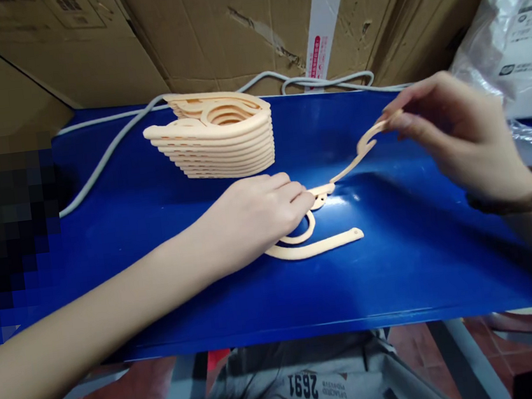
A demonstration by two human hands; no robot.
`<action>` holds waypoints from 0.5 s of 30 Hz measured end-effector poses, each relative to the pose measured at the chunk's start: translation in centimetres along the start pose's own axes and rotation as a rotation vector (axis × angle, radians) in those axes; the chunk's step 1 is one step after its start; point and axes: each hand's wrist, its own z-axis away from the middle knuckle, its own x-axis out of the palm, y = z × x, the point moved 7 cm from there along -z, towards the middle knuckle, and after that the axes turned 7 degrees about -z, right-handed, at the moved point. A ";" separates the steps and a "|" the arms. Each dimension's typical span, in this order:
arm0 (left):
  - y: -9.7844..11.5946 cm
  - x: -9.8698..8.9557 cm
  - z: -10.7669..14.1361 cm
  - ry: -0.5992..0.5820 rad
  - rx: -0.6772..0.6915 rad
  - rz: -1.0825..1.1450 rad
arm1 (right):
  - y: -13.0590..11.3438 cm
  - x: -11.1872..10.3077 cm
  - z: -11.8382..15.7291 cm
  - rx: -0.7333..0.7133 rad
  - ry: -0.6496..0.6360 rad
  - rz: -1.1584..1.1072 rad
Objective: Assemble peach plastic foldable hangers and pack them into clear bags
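A peach-coloured plastic folding hanger lies on the blue tabletop, partly hidden under my left hand. The fingers of that hand are closed on it near its middle, holding it down. A curved arm of the hanger rises up to the right, and my right hand pinches its far end between thumb and fingers. The other long arm, with a small hole at its tip, rests flat nearer the front. Beyond my left hand stands a neat stack of similar folded hangers.
Cardboard boxes form a wall along the back of the blue table. A pale cable runs along the rear edge and down the left side. Clear plastic wrapping with a label sits at the right.
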 end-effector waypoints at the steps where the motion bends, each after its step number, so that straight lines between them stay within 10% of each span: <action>1: -0.2 0.1 -0.1 -0.001 -0.008 -0.053 | 0.2 -0.6 0.0 0.017 0.078 -0.077; 6: -1.0 0.5 -0.5 0.025 -0.074 -0.206 | 0.4 -0.5 0.4 0.097 0.167 -0.211; 15: -0.3 -0.4 -1.0 -0.088 -0.240 -0.119 | 0.3 4.0 2.4 0.178 -0.232 -0.033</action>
